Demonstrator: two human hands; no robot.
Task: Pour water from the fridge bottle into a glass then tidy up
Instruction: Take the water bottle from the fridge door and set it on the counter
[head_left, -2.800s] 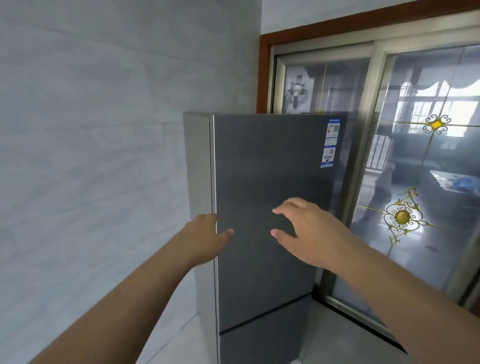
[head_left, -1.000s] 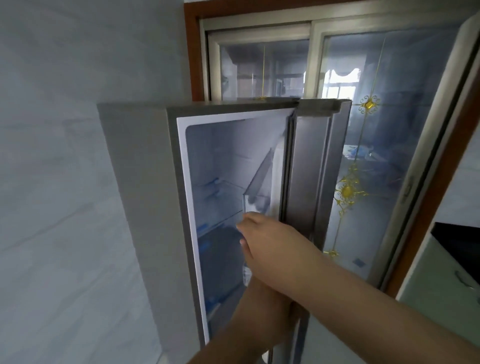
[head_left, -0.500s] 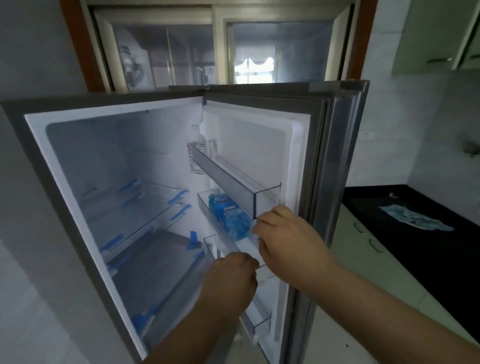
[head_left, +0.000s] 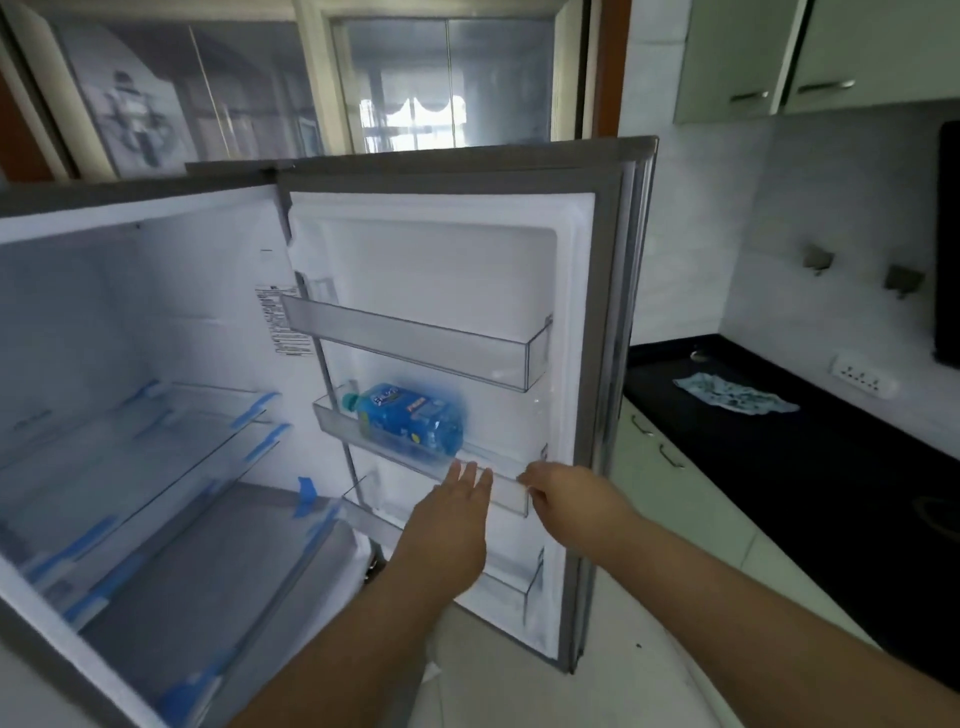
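Bottle (head_left: 410, 421) lies on side in mid door shelf (head_left: 498, 488), cap pointing left, up-left of both hands. Left hand (head_left: 452, 519) nearer, open, fingers spread; right hand (head_left: 566, 493) curled on shelf edge.

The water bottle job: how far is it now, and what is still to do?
Done: the fridge door stands wide open. In hand: the left hand, open, reaches toward the blue bottle lying on its side in the middle door shelf; the right hand rests at that shelf's front edge. Neither holds the bottle. Left: taking it out, pouring, tidying up. No glass is in view.
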